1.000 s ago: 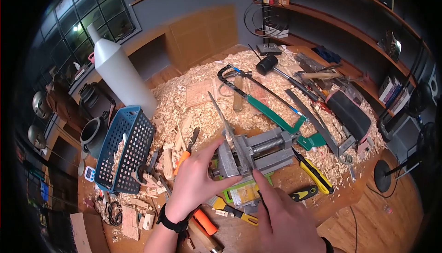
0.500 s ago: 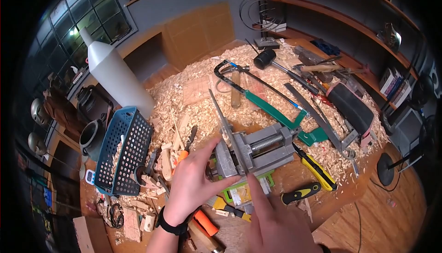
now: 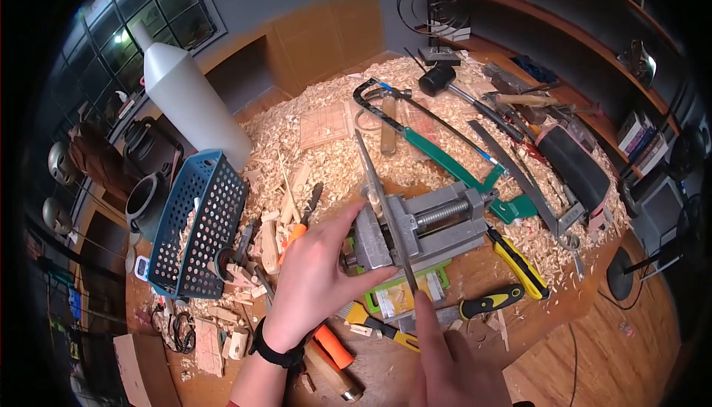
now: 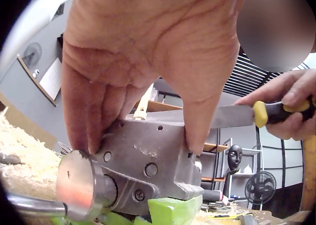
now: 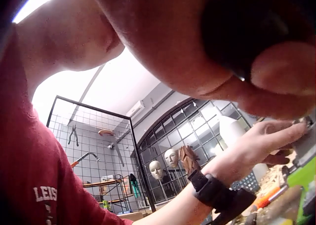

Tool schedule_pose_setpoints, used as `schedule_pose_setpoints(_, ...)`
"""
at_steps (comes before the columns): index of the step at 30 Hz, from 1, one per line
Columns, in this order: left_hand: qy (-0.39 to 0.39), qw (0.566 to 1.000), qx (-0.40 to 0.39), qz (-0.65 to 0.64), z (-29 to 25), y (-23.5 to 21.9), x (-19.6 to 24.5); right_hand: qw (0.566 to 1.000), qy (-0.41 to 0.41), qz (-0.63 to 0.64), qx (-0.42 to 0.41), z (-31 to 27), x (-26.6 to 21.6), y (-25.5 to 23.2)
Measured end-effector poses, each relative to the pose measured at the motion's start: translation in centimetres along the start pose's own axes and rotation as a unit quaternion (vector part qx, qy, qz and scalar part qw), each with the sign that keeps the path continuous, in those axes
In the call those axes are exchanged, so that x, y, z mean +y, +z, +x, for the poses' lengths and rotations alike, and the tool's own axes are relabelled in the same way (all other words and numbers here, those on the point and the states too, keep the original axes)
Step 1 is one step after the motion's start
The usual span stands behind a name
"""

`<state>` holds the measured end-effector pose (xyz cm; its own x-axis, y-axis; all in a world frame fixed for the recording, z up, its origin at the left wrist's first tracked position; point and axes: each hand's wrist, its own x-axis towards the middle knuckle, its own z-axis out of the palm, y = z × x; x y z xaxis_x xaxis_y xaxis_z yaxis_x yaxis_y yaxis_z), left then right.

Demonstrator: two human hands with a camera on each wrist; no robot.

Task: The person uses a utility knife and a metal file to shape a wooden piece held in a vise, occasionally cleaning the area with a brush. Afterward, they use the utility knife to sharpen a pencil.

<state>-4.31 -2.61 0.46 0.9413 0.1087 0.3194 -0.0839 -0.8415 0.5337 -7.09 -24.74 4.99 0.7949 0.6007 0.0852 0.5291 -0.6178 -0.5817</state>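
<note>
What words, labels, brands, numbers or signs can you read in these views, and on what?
"LEIS": on the red shirt, right wrist view; the word may run on, and marks beneath are unreadable.
Too small or blurred to read: spines of the books; display of the small white device.

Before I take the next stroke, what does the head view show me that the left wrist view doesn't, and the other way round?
Only the head view: the blue basket, the green-framed hacksaw and the black-headed mallet lying on the shavings.

Only the left wrist view: the yellow-and-black handle in the right hand, and the vise's end face with its round holes.

Both: the left hand gripping the vise, the right hand holding the long metal blade, and wood shavings.
</note>
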Motion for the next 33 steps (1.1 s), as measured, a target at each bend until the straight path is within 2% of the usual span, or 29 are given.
schedule_pose_setpoints(2,-0.011,1.000,-0.007,-0.013,0.1,-0.1,0.4,1.000,0.000,0.024,0.016,1.3,0.2,0.1)
schedule_pose_setpoints(4,-0.022,0.999,-0.005,-0.030,0.2,-0.1,0.6,0.997,-0.050,0.039,-0.038,3.2,0.8,0.1)
schedule_pose_setpoints(5,-0.012,1.000,-0.001,-0.020,0.1,-0.1,0.4,0.997,-0.052,0.037,-0.037,2.9,0.6,-0.2)
schedule_pose_setpoints(7,-0.010,1.000,0.005,-0.012,0.0,0.0,0.1,0.998,0.029,0.006,-0.063,1.2,0.1,-0.5)
schedule_pose_setpoints(8,-0.011,1.000,0.003,-0.008,0.0,-0.1,0.2,0.997,0.028,0.005,-0.068,0.4,0.0,-0.2)
schedule_pose_setpoints(10,0.000,1.000,0.006,0.003,0.0,0.0,0.1,1.000,0.009,-0.017,0.014,-1.1,0.0,0.3)
schedule_pose_setpoints(11,-0.001,1.000,0.004,0.004,0.0,0.0,0.1,1.000,0.010,-0.016,0.013,-0.3,-0.1,0.2)
schedule_pose_setpoints(13,-0.030,0.999,-0.014,-0.009,0.0,-0.2,0.6,0.999,0.006,0.024,-0.040,1.8,-0.1,-0.2)
schedule_pose_setpoints(17,-0.009,0.999,0.007,-0.039,0.0,0.2,-0.1,0.995,0.055,0.012,-0.088,2.1,-0.8,-0.3)
schedule_pose_setpoints(19,0.046,0.999,0.028,0.007,0.0,0.3,-0.6,0.999,0.007,-0.034,0.022,-1.1,-0.5,0.7)
schedule_pose_setpoints(21,0.025,1.000,0.016,-0.004,0.0,0.1,-0.3,0.999,0.037,-0.036,-0.001,-1.3,-1.0,0.7)
schedule_pose_setpoints(24,-0.015,1.000,-0.013,-0.017,0.1,-0.2,0.5,1.000,0.020,0.007,0.004,1.4,-0.9,0.2)
schedule_pose_setpoints(25,-0.042,0.999,-0.026,-0.022,0.1,-0.4,0.7,1.000,0.007,0.021,-0.023,2.5,-0.5,0.2)
schedule_pose_setpoints(27,-0.017,1.000,-0.008,-0.023,0.1,-0.2,0.4,0.998,-0.010,0.029,-0.050,2.5,-0.8,0.1)
schedule_pose_setpoints(29,-0.002,1.000,0.008,-0.025,-0.1,0.0,-0.1,0.999,0.022,0.026,0.008,-0.2,-1.5,0.6)
schedule_pose_setpoints(30,0.021,0.999,0.023,-0.008,0.0,0.1,-0.2,0.996,0.069,0.001,-0.060,-1.1,-1.7,0.7)
schedule_pose_setpoints(31,0.044,0.998,0.033,0.009,0.0,0.3,-0.3,0.995,0.071,0.001,-0.065,-1.7,-1.7,1.1)
schedule_pose_setpoints(33,0.034,0.999,0.020,0.005,0.0,0.0,0.0,0.998,0.049,0.015,0.023,-2.0,-2.3,1.5)
